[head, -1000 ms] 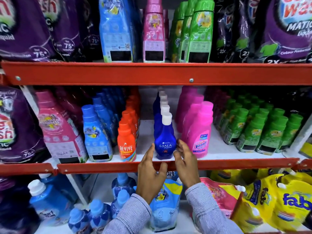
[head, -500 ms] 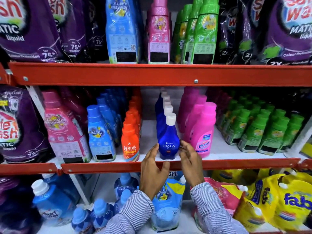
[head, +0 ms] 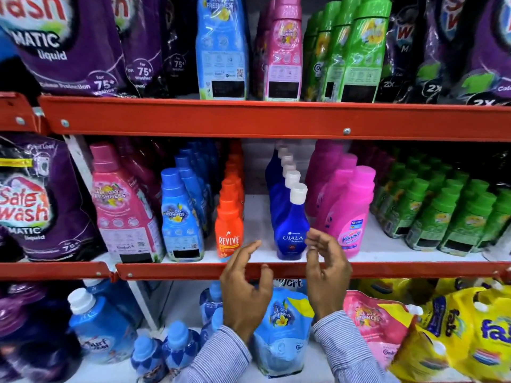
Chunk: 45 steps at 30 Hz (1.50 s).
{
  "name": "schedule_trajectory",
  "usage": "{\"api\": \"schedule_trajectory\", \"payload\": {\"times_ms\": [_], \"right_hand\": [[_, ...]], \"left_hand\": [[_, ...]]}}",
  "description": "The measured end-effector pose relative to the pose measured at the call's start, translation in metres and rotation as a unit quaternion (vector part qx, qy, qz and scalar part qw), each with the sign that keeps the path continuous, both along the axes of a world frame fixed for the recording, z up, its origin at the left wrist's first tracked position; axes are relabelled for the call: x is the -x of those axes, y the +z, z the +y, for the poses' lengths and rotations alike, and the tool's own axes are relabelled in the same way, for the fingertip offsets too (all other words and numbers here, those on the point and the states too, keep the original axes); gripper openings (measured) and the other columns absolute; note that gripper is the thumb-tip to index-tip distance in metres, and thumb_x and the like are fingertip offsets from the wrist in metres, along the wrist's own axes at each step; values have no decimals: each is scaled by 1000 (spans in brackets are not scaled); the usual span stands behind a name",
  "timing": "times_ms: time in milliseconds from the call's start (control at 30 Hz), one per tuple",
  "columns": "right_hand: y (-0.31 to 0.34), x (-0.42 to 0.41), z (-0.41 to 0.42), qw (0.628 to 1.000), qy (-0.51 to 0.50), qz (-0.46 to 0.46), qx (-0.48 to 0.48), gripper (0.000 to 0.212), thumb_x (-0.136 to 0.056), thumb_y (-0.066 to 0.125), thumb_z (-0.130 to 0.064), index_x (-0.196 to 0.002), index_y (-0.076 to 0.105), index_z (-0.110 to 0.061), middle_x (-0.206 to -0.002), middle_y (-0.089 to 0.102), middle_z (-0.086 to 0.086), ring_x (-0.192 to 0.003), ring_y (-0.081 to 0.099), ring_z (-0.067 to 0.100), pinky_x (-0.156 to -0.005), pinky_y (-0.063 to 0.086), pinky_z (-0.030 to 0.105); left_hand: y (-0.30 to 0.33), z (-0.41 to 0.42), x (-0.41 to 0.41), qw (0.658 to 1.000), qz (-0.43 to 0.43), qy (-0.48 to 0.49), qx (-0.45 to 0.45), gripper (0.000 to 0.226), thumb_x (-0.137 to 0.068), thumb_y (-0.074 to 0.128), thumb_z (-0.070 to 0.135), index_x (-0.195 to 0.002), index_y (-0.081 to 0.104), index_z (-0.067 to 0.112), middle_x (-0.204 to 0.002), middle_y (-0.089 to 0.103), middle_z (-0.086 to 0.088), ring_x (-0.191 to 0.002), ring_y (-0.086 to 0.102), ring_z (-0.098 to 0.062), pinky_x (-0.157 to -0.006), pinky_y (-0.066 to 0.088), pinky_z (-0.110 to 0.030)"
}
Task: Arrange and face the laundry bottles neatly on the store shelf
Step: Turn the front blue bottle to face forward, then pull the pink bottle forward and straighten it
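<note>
Shelf (head: 276, 270) edge, red and long, carries our rows of bottles; at its front, between the orange bottle (head: 229, 233) and the pink bottle (head: 349, 217), stands our blue bottle (head: 291, 230), upright, label forward. Our left hand (head: 244, 288) and right hand (head: 326, 272) hover either side of it, fingers loosely spread, holding nothing. We judge it light, stiff and smooth plastic, best gripped around its wide lower belly.
</note>
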State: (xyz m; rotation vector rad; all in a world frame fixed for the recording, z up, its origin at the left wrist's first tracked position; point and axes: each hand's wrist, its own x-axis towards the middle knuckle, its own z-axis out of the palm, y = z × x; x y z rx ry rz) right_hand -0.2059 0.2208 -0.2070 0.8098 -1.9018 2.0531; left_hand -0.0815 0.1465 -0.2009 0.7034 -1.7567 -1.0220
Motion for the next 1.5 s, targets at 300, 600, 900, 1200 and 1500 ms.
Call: {"api": "schedule_trajectory", "payload": {"times_ms": [300, 600, 900, 1200, 1500], "right_hand": [[-4, -49, -63, 965, 204, -36, -162, 44, -94, 53, -4, -138, 51, -8, -136, 62, 6, -119, 60, 5, -102, 43, 17], [2, -51, -69, 961, 212, -16, -176, 48, -93, 48, 2, -136, 56, -15, -128, 62, -13, -114, 58, -13, -102, 42, 12], [1, -57, -72, 955, 242, -39, -167, 49, -93, 45, 6, -136, 56, -14, -123, 64, -17, -112, 60, -13, -94, 43, 5], [-1, -52, -62, 979, 171, -63, -89, 38, -91, 55, 2, -122, 67, -18, -116, 74, -6, -106, 68, 1, -95, 52, 18], [4, -9, 7, 999, 4, -32, 38, 30, -85, 56, 1, -89, 70, -25, -86, 76, -4, -82, 71, 9, -78, 55, 21]], "left_hand": [[0, -46, -33, 998, -19, 49, -30, 61, -81, 61, 29, -139, 51, 13, -140, 61, -4, -129, 57, -15, -114, 42, -32], [0, -58, -34, 998, -58, -20, -33, 60, -94, 66, 20, -149, 43, 17, -151, 53, 0, -137, 50, -9, -120, 41, -39], [-7, -67, -40, 998, -51, -15, -36, 61, -94, 68, 22, -150, 43, 18, -151, 54, -2, -138, 51, -12, -119, 42, -45], [-2, -59, -49, 1000, -16, -2, 14, 63, -83, 59, 25, -145, 50, 17, -149, 56, -1, -137, 50, -7, -114, 34, -11], [4, -17, -11, 994, 22, -57, 92, 48, -81, 63, 9, -128, 64, 13, -133, 64, 0, -130, 55, -9, -111, 47, -31]]}}
